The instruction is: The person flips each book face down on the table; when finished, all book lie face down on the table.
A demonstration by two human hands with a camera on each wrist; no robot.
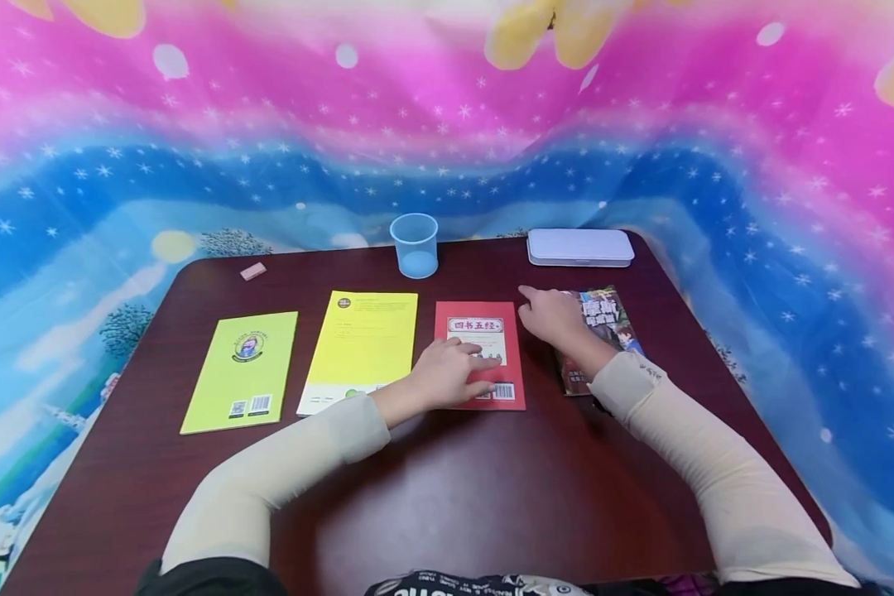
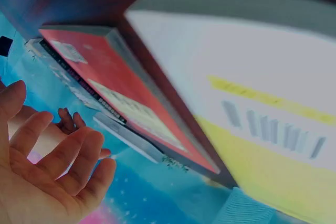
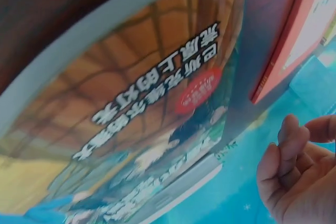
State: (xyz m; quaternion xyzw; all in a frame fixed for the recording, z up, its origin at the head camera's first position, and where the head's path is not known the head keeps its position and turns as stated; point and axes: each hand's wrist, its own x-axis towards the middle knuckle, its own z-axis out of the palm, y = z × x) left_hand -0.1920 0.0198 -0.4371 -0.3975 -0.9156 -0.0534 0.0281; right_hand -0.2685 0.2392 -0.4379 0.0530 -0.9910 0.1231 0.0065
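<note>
The left hand (image 1: 447,374) lies flat on the red paperback book (image 1: 481,331), fingers (image 1: 475,364) loosely spread over its lower half. The right hand (image 1: 555,319) rests with relaxed fingers between that book and the dark illustrated book (image 1: 603,319). Beyond the fingertips stand a clear plastic cup (image 1: 415,245) and a white flat case (image 1: 580,247); left of them, yellow (image 1: 362,343) and lime booklets (image 1: 242,368) lie on the dark counter (image 1: 447,497).

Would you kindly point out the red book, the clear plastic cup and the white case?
red book (image 1: 480,319), head view, upper cover near the title.
clear plastic cup (image 1: 415,246), head view, front wall.
white case (image 1: 580,246), head view, lid centre.
</note>
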